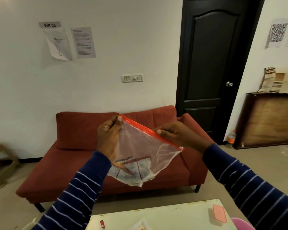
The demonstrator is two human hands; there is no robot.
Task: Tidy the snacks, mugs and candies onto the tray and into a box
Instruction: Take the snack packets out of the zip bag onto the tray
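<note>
From my head camera, my left hand [108, 136] and right hand [176, 132] are apart, each pinching the red zip strip of a clear bag [140, 150] held up between them; small snack packets [133, 168] sag below my left wrist.

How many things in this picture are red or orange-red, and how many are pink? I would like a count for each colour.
Red or orange-red: 3, the sofa, the zip strip of the plastic bag, the small packet on the table.
Pink: 2, the flat pink lid, the pink bowl.
Total: 5
</note>
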